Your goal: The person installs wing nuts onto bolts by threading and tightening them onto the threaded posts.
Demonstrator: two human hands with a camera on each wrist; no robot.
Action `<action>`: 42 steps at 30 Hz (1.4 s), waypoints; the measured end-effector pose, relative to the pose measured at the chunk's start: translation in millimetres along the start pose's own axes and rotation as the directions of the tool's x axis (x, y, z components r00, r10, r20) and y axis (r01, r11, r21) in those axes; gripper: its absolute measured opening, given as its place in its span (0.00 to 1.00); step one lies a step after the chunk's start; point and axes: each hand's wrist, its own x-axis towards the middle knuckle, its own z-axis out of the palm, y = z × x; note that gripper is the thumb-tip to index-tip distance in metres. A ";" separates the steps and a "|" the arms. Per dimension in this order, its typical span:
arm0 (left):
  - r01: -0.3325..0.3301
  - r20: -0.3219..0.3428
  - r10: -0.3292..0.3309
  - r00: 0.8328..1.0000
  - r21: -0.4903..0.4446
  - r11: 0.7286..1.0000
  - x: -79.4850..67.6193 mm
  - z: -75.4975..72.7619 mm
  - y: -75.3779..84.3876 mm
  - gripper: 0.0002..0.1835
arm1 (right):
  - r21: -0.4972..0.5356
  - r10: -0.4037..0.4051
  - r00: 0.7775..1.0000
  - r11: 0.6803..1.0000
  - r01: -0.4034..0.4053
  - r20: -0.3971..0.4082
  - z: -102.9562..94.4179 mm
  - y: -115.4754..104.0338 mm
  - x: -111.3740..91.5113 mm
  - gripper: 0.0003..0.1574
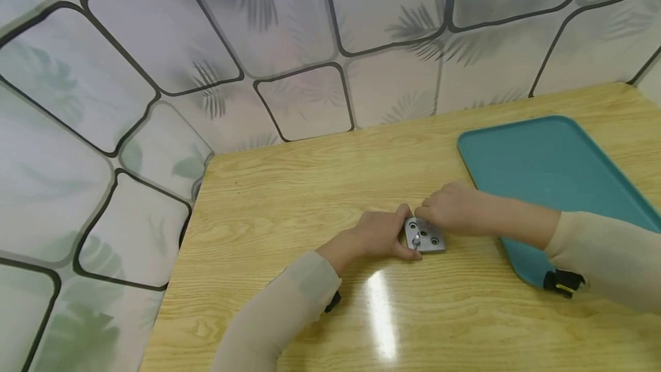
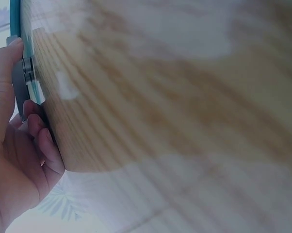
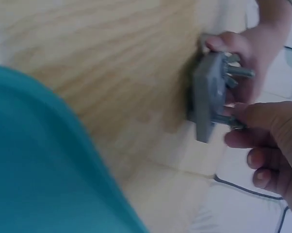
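Note:
A grey metal plate (image 1: 427, 245) with several round holes sits on the wooden table. My left hand (image 1: 379, 234) grips its left side, thumb at the near edge and fingers at the far edge. A bolt with what looks like a wing nut (image 3: 240, 72) stands up from the plate near the left hand. My right hand (image 1: 454, 211) is over the plate's far right corner. In the right wrist view, its thumb and index finger pinch a small metal bolt (image 3: 223, 119) standing in the plate. Those fingers partly hide the bolt's end.
A teal tray (image 1: 542, 159) lies to the right on the wooden table (image 1: 289, 205), partly under the right forearm. A wall covering (image 1: 304, 96) with leaf patterns rises behind the table and along its left side.

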 end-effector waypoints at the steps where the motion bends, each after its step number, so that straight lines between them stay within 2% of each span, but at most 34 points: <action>1: 0.000 0.001 0.000 1.000 0.001 1.000 -0.1 0.0 0.0 0.36 | 0.005 0.013 1.000 1.000 -0.013 -0.008 2.0 -0.7 0.2 0.07; 6: 0.000 0.001 0.000 1.000 0.005 1.000 0.3 -0.3 0.1 0.35 | 0.042 0.024 1.000 0.999 -0.023 -0.004 2.4 -0.1 -1.8 0.09; 8: -0.001 0.005 0.001 1.000 0.005 1.000 0.3 -0.3 0.1 0.35 | 0.050 0.007 1.000 0.999 -0.007 0.011 -0.7 2.1 -3.3 0.06; 12: 0.002 0.012 -0.002 1.000 0.003 1.000 -0.1 -0.3 0.1 0.37 | 0.016 -0.046 0.998 0.999 0.046 0.034 -7.4 5.4 -4.6 0.10; 14: 0.003 0.013 -0.003 1.000 0.003 1.000 -0.3 -0.2 0.1 0.37 | 0.012 -0.045 0.998 0.999 0.044 0.046 -8.2 5.5 -3.6 0.06; 15: 0.004 0.012 -0.004 1.000 0.001 1.000 -0.3 -0.2 0.0 0.37 | 0.011 -0.035 0.998 0.999 0.035 0.054 -7.9 5.1 -2.9 0.05; 20: 0.000 0.000 0.000 1.000 0.001 1.000 -0.1 0.5 -0.2 0.37 | -0.035 0.081 0.992 0.996 -0.078 0.092 -2.5 0.0 0.8 0.20; 24: -0.001 -0.001 0.001 1.000 0.002 1.000 0.2 0.6 -0.1 0.37 | -0.093 0.112 0.992 0.990 -0.106 0.066 0.3 -0.5 1.0 0.22; 27: -0.006 -0.001 0.006 1.000 0.002 1.000 0.2 0.6 -0.2 0.36 | -0.071 0.061 0.998 0.996 -0.060 0.016 -2.8 3.4 -1.4 0.17; 30: -0.003 0.001 0.003 1.000 0.001 1.000 0.2 0.0 0.1 0.35 | -0.088 -0.045 0.999 0.995 0.042 -0.025 -5.3 7.6 -4.0 0.14; 32: 0.001 0.004 -0.001 1.000 0.001 1.000 0.2 -0.4 0.6 0.35 | -0.127 -0.115 0.993 0.986 0.111 -0.024 -5.9 8.3 -4.9 0.12; 35: 0.004 0.003 -0.004 1.000 -0.001 1.000 0.6 -0.7 1.3 0.36 | -0.180 -0.148 0.989 0.973 0.147 0.006 -5.2 6.9 -5.7 0.10; 38: 0.002 0.001 -0.002 1.000 0.000 1.000 0.8 -0.5 1.3 0.37 | -0.202 -0.113 0.994 0.973 0.111 0.000 -1.5 4.7 -5.8 0.11; 42: 0.000 -0.004 0.000 1.000 0.007 1.000 0.3 -0.3 1.0 0.38 | -0.172 -0.019 0.999 0.985 0.012 -0.039 7.3 2.9 -3.8 0.22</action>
